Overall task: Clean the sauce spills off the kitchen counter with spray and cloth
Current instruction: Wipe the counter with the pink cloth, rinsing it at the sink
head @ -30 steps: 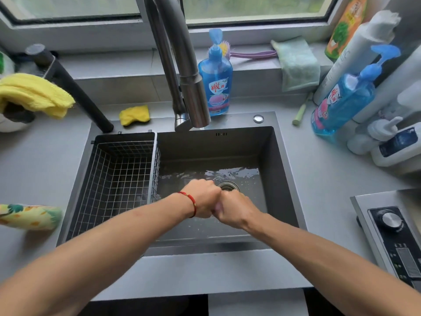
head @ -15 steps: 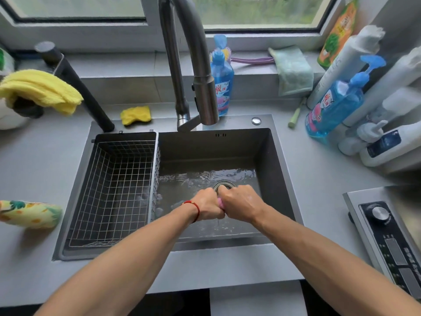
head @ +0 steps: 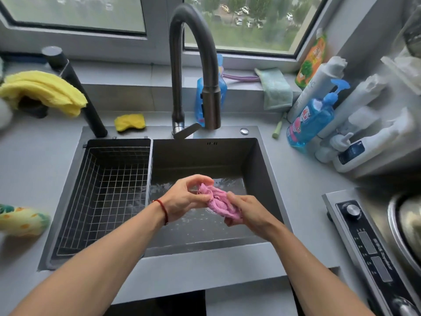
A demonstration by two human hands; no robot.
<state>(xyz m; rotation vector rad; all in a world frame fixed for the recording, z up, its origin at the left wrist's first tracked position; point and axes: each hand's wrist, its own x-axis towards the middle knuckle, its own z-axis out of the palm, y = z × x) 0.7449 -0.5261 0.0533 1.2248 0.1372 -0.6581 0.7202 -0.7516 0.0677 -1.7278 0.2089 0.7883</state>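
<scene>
One pink cloth (head: 218, 201) I now see bunched, my left hand (head: 184, 199) and right hand (head: 248, 213) each pinching it, no longer fist-to-fist, over one sink (head: 268, 179).

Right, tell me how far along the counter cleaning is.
Done: the pink cloth looks wet and twisted, with water pooled in the sink. In hand: both hands, left hand and right hand, grip it over the basin. Left: no sauce spills show on the visible counter, so wiping progress can't be judged.
</scene>
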